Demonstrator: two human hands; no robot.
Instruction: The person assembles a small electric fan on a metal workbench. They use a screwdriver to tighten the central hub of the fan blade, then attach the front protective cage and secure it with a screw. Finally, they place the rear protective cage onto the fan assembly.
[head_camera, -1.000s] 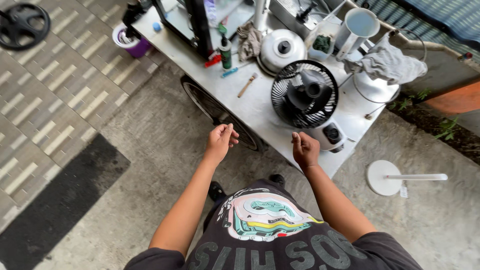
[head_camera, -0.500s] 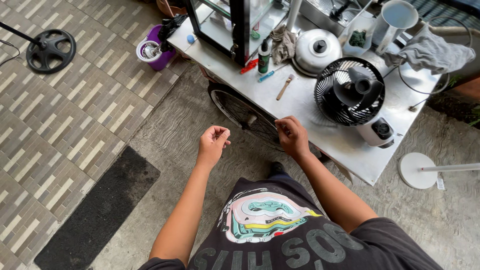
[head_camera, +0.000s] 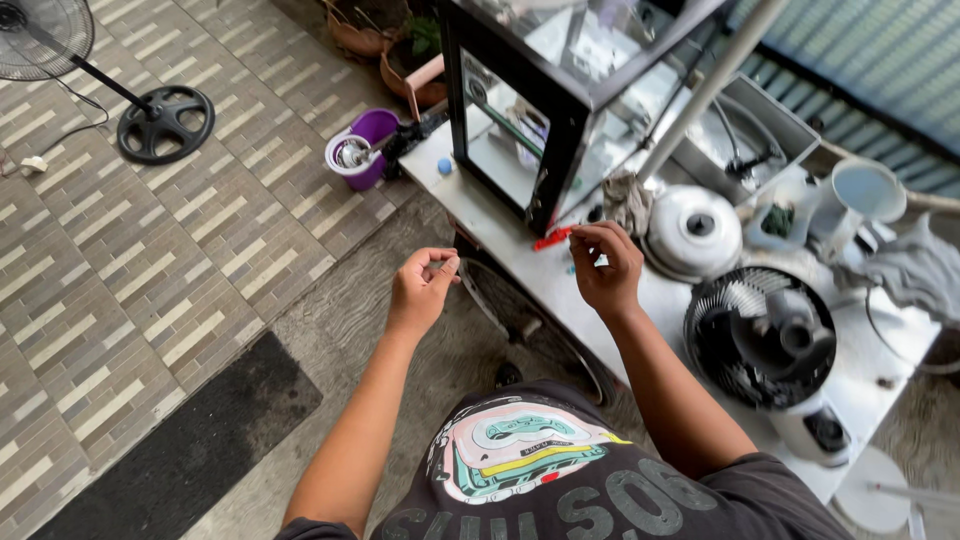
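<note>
My left hand (head_camera: 423, 288) hovers over the concrete floor just left of the cart, fingers curled, thumb and forefinger pinched on a small grey piece (head_camera: 451, 265). My right hand (head_camera: 606, 266) is over the white cart top (head_camera: 480, 205), its fingertips closed on the end of a red-handled tool (head_camera: 551, 240) that lies at the foot of a black-framed glass case (head_camera: 540, 110). A small fan with a black guard (head_camera: 760, 335) lies face up on the cart, to the right of my right forearm.
A white round lid (head_camera: 695, 230), a grey rag (head_camera: 627, 200), a white jug (head_camera: 860, 195) and a metal pole (head_camera: 700, 90) crowd the cart. A wheel (head_camera: 530, 320) shows under it. A purple bucket (head_camera: 365, 160), a standing fan's base (head_camera: 165, 120) and a black mat (head_camera: 180, 440) are on the floor.
The view has swung left and closer to the cart. My right hand has moved up and forward from the cart's edge to the red tool. My left hand has stayed pinched.
</note>
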